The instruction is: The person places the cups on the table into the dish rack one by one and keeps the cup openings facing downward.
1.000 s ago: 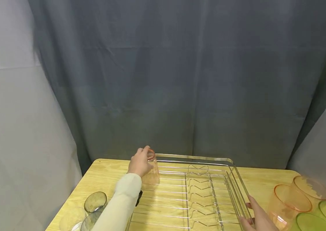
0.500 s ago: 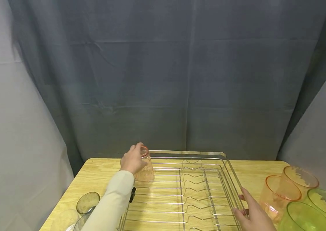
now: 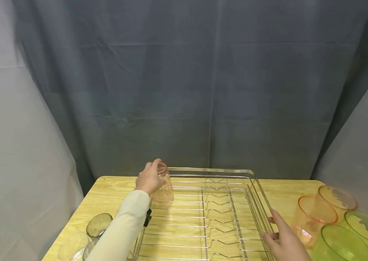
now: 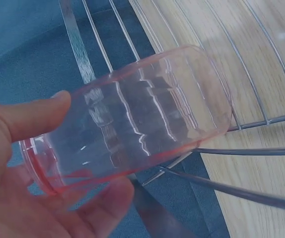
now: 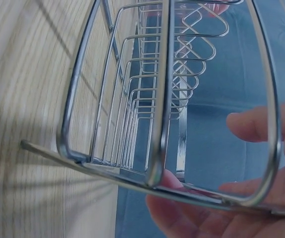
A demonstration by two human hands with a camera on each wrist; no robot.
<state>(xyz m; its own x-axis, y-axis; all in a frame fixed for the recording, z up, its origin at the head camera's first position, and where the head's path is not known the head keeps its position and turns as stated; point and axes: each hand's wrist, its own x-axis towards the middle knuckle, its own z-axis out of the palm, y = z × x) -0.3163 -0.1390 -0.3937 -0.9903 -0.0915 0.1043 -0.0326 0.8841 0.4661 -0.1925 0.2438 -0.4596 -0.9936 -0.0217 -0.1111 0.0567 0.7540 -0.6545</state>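
Observation:
At the rack's back left corner, my left hand [image 3: 150, 178] grips a clear pink tumbler [image 3: 165, 188], which stands with its narrower, darker-ringed end up. The thumb and fingers [image 4: 40, 116] lie on opposite sides of the tumbler [image 4: 152, 104] near that ringed end. Its other end is down at the wires of the metal dish rack [image 3: 203, 217]. My right hand [image 3: 285, 237] holds the rack's right side rail, thumb on the inner side. In the right wrist view, fingers [image 5: 170, 213] pass behind the rack's wire rim [image 5: 127, 181].
At the right, orange cups [image 3: 315, 214] and green cups [image 3: 343, 246] stand close to the right hand. Smoky grey glasses [image 3: 99, 225] and a clear one [image 3: 73, 246] are at the left, beside the left forearm. A grey-blue curtain [image 3: 184, 108] hangs behind the wooden table [image 3: 115, 186].
The head view has shifted slightly, so the scene sits a little further left and higher. Both hands keep their holds, and the tumbler stays at the same rack corner.

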